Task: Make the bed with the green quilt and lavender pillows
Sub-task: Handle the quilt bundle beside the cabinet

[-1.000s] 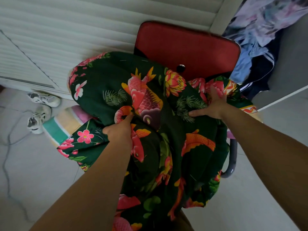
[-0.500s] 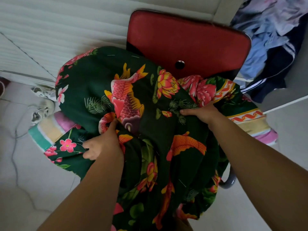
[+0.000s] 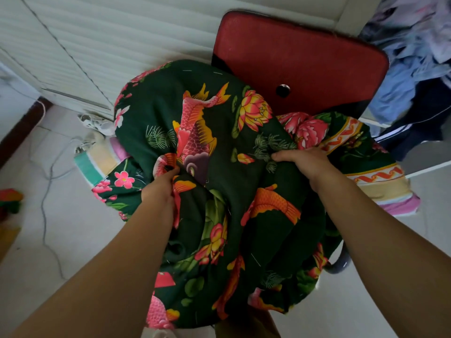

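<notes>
A: Where's the green quilt (image 3: 234, 181)?

B: Bundled right in front of both hands, heaped on the red chair (image 3: 300, 62), its bulk running from the person's knees up toward the chair back.

A: The hands?

B: The left hand (image 3: 159, 185) has its fingers curled into a fold; the right hand (image 3: 301, 161) clutches the cloth, knuckles up. Both are about equally near.

A: Anything holding things?

B: Only the chair. No bed or lavender pillows in view; a pile of clothes (image 3: 415, 57) lies beyond.

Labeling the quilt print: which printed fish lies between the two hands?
The pink-red koi with the yellow tail, on the green quilt. The orange koi sits lower, nearer the right forearm.
</notes>
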Action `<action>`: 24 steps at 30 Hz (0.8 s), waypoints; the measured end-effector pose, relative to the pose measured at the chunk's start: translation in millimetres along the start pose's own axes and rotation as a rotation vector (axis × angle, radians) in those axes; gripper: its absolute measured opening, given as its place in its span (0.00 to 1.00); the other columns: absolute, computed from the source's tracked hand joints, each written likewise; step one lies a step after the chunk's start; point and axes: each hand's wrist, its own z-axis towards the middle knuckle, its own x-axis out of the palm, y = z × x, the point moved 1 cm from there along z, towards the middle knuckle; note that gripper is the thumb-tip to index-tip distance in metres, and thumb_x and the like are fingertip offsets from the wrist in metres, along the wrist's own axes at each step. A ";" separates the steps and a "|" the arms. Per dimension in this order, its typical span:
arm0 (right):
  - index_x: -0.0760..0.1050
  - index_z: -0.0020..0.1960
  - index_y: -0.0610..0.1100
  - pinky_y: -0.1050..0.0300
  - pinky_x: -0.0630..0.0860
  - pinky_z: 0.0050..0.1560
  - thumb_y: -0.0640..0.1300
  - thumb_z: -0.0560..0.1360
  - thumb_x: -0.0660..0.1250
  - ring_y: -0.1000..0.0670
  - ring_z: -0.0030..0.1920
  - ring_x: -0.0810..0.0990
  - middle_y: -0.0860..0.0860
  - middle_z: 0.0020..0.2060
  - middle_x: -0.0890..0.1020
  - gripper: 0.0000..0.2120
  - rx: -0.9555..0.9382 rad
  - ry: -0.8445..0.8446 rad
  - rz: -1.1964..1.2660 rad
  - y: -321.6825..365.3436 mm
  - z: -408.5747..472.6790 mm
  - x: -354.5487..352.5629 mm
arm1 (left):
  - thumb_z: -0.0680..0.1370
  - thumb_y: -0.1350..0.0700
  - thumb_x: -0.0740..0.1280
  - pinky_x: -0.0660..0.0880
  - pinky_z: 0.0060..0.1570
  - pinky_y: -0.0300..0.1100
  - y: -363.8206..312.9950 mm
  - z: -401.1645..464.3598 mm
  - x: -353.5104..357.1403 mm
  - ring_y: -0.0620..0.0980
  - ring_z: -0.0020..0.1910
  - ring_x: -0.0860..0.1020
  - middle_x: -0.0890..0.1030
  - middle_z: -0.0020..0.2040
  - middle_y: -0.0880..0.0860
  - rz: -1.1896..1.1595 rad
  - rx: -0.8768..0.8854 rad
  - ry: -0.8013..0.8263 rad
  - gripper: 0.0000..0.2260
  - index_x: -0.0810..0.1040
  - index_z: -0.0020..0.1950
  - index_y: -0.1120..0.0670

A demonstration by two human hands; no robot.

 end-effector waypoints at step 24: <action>0.80 0.49 0.36 0.51 0.79 0.39 0.37 0.62 0.73 0.43 0.35 0.83 0.40 0.40 0.84 0.16 -0.585 0.176 0.261 20.8 -343.7 194.1 | 0.66 0.50 0.73 0.77 0.42 0.46 -107.8 -211.7 -298.1 0.54 0.38 0.80 0.82 0.41 0.57 -0.092 0.493 -0.035 0.17 0.80 0.48 0.60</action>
